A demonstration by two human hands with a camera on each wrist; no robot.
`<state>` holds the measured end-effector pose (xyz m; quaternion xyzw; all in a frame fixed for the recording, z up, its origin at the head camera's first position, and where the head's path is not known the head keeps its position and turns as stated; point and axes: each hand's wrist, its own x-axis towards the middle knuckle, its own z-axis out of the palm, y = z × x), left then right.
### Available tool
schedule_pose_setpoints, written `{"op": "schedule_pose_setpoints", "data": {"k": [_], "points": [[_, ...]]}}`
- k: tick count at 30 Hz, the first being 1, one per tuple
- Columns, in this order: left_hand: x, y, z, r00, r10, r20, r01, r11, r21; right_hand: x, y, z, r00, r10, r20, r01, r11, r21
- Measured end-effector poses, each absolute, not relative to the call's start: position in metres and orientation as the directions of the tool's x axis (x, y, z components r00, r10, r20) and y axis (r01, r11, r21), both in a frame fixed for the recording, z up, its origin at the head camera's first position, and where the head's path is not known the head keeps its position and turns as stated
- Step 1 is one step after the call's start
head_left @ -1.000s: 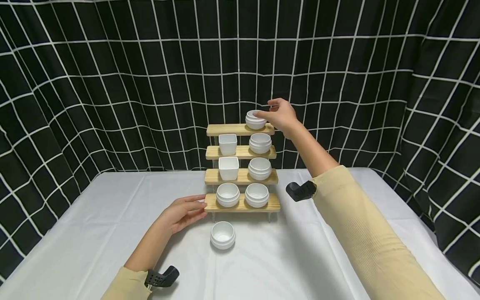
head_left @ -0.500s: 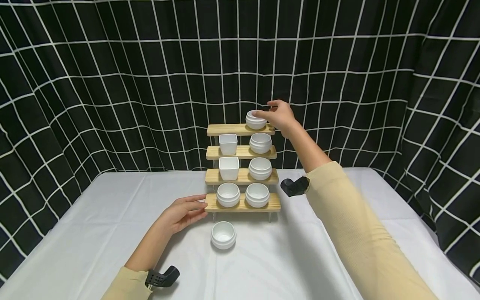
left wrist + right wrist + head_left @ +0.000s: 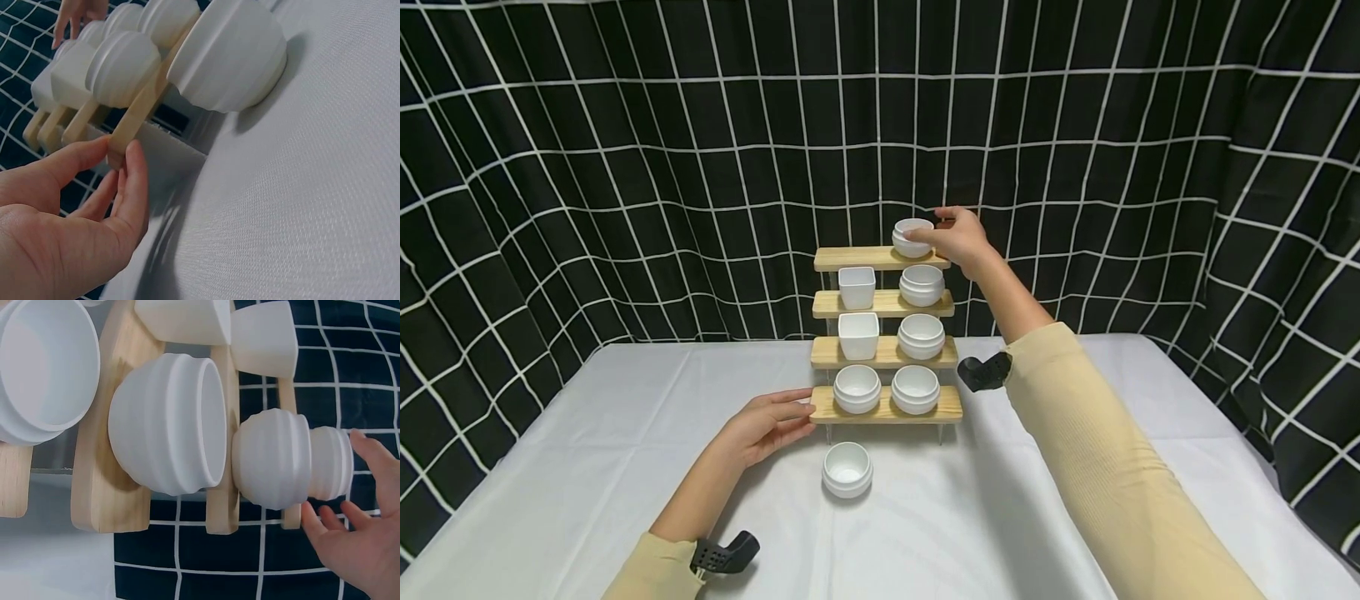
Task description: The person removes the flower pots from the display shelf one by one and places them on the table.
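Observation:
A wooden four-step stand [image 3: 887, 405] carries white bowls and cups on its boards. The left hand [image 3: 771, 427] is at the left end of the lowest board; in the left wrist view, this hand [image 3: 81, 219] pinches the board end [image 3: 128, 125] between thumb and fingers. Up at the top board [image 3: 857, 258], the right hand [image 3: 962, 237] lies against the right side of a round bowl [image 3: 913, 248], thumb across its front. Seen from the right wrist, the hand [image 3: 362, 544] has spread fingers beside that top bowl [image 3: 330, 462], not closed round it.
One round bowl [image 3: 847, 471] stands on the white tablecloth [image 3: 962, 517] in front of the stand. Two square cups [image 3: 858, 336] stand on the middle boards, left of round bowls [image 3: 921, 336]. A black curtain with white grid lines [image 3: 737, 167] hangs behind and at both sides.
The right hand has lowered slightly at the top bowl, its thumb sliding down the front so more of the rim shows. Its forearm has shifted a little left. The left hand has not moved.

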<state>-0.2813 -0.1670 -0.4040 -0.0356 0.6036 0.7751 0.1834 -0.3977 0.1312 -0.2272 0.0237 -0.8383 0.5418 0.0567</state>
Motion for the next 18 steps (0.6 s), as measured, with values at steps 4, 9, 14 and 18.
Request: {"op": "schedule_pose_setpoints", "data": {"k": [4,9,14,18], "points": [[-0.2812,-0.1672,-0.4039,-0.931,0.245,-0.27,-0.323,-0.207,0.924,-0.3982,0.129,-0.2288,-0.993,0.017,0.121,-0.104,0.403,-0.909],[-0.2819,-0.1672,-0.4046,-0.932,0.248,-0.264,-0.317,-0.206,0.926,-0.399,0.126,-0.229,-0.992,-0.001,0.123,-0.114,0.387,-0.915],[-0.2814,-0.1677,-0.4047,-0.932,0.242,-0.271,-0.321,-0.2,0.926,-0.4006,0.1235,-0.2287,-0.992,-0.002,0.126,-0.116,0.396,-0.911],[-0.282,-0.1684,-0.405,-0.932,0.239,-0.273,-0.322,-0.199,0.926,-0.4017,0.1231,-0.2286,-0.993,0.006,0.117,-0.105,0.402,-0.91]]}}
